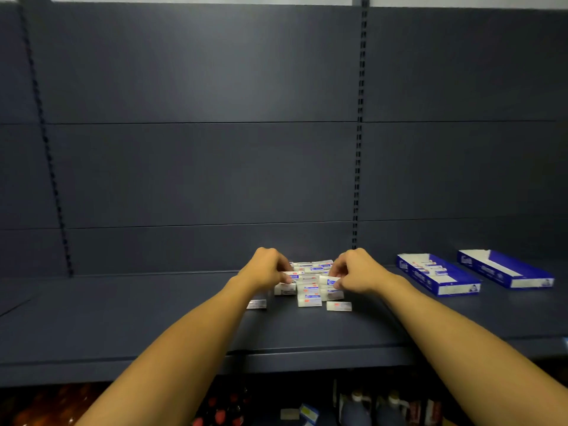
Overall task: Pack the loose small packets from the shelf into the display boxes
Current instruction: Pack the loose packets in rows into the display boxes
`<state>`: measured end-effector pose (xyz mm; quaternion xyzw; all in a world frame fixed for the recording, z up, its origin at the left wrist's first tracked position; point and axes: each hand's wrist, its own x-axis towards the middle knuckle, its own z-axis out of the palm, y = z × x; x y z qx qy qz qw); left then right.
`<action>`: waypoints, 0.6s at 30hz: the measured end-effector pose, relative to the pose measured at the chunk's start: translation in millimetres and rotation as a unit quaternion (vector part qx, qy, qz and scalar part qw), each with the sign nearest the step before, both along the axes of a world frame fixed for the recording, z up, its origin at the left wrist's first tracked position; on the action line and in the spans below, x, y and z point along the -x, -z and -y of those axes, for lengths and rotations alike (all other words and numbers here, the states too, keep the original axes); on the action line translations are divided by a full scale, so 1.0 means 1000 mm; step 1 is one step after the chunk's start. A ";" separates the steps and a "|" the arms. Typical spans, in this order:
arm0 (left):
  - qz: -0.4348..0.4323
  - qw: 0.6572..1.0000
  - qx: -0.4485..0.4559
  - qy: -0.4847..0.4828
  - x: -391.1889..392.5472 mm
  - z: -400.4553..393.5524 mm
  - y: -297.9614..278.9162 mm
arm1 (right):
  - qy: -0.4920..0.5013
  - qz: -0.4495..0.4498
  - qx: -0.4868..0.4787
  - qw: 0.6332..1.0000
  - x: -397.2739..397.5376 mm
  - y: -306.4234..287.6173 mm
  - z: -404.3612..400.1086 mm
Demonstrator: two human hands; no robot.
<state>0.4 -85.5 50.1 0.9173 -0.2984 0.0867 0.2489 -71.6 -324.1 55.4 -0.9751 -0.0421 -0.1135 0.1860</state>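
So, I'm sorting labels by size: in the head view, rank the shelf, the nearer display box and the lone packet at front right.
1. shelf
2. nearer display box
3. lone packet

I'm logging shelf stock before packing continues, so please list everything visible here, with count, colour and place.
Loose small packets: a pile, exact count unclear, white with blue and red print, shelf centre.
Near display box: one, blue and white, partly filled, right of pile.
Far display box: one, blue and white, contents unclear, far right.
Shelf: one, dark grey.
Bottles: several, dark, below shelf.
Left hand: grip on a packet.
Right hand: grip on a packet.
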 end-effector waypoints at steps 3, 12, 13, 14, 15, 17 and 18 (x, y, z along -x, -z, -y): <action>0.015 1.000 0.008 0.015 0.001 0.015 0.005 | 0.029 -0.004 -0.007 1.000 0.014 0.003 0.010; 0.035 0.996 -0.027 0.072 0.020 0.070 0.010 | 0.090 0.006 0.010 0.996 0.052 0.009 0.052; 0.035 0.996 -0.025 0.074 0.023 0.077 0.008 | 0.091 0.010 0.011 0.996 0.055 0.008 0.059; 0.032 0.996 -0.021 0.076 0.026 0.084 0.006 | 0.090 0.013 0.012 0.996 0.059 0.008 0.065; 0.029 0.996 -0.019 0.079 0.029 0.090 0.005 | 0.087 0.016 0.015 0.996 0.063 0.007 0.072; 0.032 0.996 -0.022 0.085 0.036 0.105 0.002 | 0.080 0.023 0.024 0.996 0.073 0.008 0.087; 0.035 0.995 -0.027 0.088 0.040 0.113 0.001 | 0.078 0.025 0.029 0.996 0.078 0.008 0.094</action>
